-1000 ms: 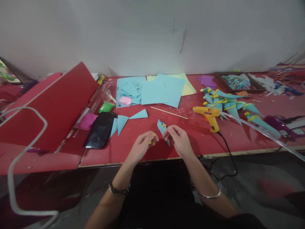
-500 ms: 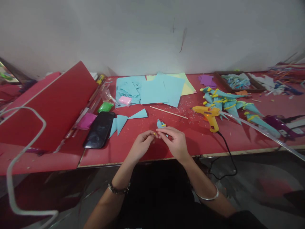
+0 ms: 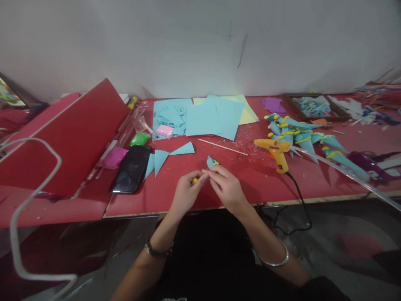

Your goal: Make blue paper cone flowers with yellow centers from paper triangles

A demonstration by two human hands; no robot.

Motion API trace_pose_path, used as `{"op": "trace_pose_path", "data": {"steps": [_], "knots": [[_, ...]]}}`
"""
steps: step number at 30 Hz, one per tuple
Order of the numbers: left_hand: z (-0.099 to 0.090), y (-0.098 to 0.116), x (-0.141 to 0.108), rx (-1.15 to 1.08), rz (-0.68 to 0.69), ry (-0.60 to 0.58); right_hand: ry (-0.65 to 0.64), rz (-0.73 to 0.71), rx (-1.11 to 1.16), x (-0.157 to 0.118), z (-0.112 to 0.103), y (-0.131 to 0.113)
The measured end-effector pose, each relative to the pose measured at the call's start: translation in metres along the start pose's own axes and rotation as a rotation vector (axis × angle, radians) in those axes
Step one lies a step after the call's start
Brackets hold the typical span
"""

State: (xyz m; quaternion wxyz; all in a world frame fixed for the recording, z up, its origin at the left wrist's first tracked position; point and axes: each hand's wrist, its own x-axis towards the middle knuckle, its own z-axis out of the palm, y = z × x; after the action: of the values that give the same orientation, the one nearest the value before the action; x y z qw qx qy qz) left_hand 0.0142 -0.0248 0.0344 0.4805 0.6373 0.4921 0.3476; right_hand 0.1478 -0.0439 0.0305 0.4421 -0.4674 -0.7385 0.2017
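Cone point(image 3: 210, 162): on the surface point(image 3: 161, 190), before the stick point(image 3: 222, 147)
Phone point(image 3: 130, 170): left of the cone
Glue gun point(image 3: 276, 149): right of the cone
Paper sheets point(image 3: 203, 120): behind the stick

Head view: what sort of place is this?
Probably a craft workspace: yellow glue gun, light-blue sheets and a cluster of yellow-trimmed blue cones on a red tabletop.

Bare left hand point(image 3: 185, 192) and bare right hand point(image 3: 230, 192) met at the fingertips!
Left curled inward, right reached over with bent fingers; both bare forearms point(image 3: 166, 230) slanted in from below, wrists point(image 3: 246, 214) well apart.
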Motion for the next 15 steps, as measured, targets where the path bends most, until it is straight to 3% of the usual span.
{"op": "trace_pose_path", "data": {"steps": [7, 15], "knots": [[-0.002, 0.001, -0.002, 0.020, 0.045, 0.041, 0.045, 0.161, 0.236, -0.001, -0.003, -0.003], [-0.004, -0.002, 0.000, -0.034, 0.021, -0.048, 0.192, 0.441, 0.469, -0.002, -0.004, 0.009]]}}
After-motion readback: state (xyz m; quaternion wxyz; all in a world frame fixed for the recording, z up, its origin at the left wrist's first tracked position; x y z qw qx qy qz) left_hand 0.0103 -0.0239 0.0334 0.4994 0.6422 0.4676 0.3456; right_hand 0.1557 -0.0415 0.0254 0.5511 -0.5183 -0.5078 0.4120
